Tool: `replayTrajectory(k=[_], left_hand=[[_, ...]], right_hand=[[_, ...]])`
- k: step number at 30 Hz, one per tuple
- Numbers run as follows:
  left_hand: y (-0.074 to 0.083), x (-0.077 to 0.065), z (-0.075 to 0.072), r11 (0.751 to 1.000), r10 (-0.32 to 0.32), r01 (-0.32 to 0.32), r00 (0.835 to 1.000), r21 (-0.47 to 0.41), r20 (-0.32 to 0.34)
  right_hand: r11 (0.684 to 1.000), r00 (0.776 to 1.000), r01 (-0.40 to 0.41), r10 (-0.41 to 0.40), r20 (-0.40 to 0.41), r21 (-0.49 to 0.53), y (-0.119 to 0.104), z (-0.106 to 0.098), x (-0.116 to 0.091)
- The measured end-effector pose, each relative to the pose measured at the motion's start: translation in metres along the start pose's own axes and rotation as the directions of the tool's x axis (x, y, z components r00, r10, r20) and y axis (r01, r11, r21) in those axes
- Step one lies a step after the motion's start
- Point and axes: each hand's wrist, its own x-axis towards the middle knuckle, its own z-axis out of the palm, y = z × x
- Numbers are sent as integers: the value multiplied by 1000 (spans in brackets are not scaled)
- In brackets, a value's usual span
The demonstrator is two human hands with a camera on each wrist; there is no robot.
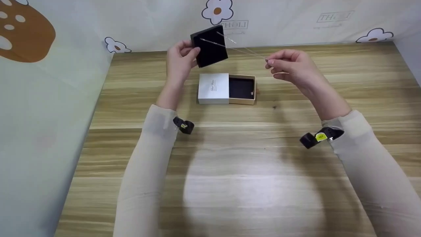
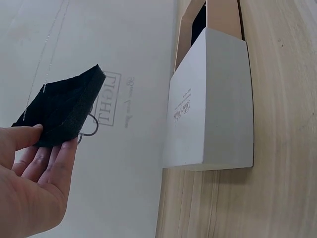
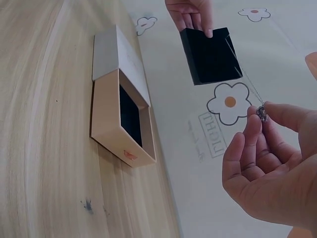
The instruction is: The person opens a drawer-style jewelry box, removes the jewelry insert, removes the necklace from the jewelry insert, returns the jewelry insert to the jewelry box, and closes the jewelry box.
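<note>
My left hand (image 1: 181,61) grips a black foam pad (image 1: 210,49) by its left edge, thumb on the face and fingers behind. Two strands of a thin silver necklace (image 1: 243,51) run from the pad across to my right hand (image 1: 292,67). Between thumb and forefinger, the right hand pinches the necklace's small silver pendant (image 3: 262,114), and the chain is stretched taut. Below the hands, a white sleeve box (image 1: 213,89) lies on the table with its tan drawer (image 1: 241,102) partly slid out to the right; dark lining shows inside.
The wood-grain table (image 1: 250,138) meets a pale wall covering (image 1: 279,23) printed with flowers and lettering at the back. A small dark mark (image 1: 274,107) is on the tabletop right of the box. Each sleeve carries a black wrist camera (image 1: 184,125).
</note>
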Motion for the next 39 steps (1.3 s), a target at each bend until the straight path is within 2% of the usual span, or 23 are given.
replayTrajectory(k=[19, 29, 35, 39], left_hand=[[-5, 3, -3, 1000, 0, 1, 1000, 23, -18], [-8, 2, -8, 986, 59, -62, 998, 154, 19], [-10, 3, -10, 952, 130, -131, 991, 276, 22], [-10, 3, -11, 938, 142, -141, 990, 316, 19]], right_hand=[[1000, 1000, -15, 15, -7, -16, 2, -5, -2], [1000, 1000, -17, 16, -17, -27, 2, -8, -3], [1000, 1000, -19, 18, -23, -14, 3, -9, -2], [1000, 999, -19, 19, -27, -4, 3, -9, -2]])
